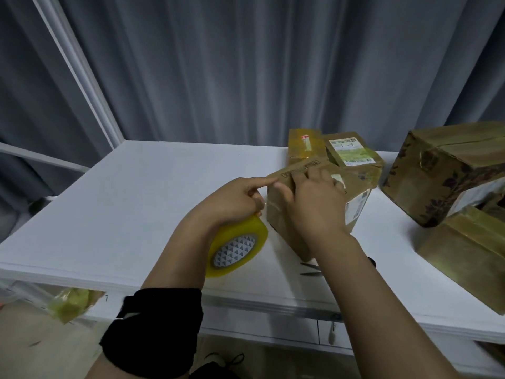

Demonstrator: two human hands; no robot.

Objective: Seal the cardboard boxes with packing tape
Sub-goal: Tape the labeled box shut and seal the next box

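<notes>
A small cardboard box (pixel 278 217) stands on the white table (pixel 153 203), near the middle. My left hand (pixel 232 201) grips a yellowish roll of packing tape (pixel 237 248) just left of the box, its forefinger stretched onto the box's top edge. My right hand (pixel 314 198) lies over the box's top and near side, thumb on the side face, fingers pressing on top. Whether a strip of tape runs from the roll to the box is hard to tell.
Two small taped boxes (pixel 352 154) stand behind the one I hold. A larger patterned box (pixel 437 173) and another taped box (pixel 470 247) sit at the right. Scissors (pixel 311 269) lie under my right forearm. A crumpled tape scrap (pixel 71 302) hangs at the table's front edge.
</notes>
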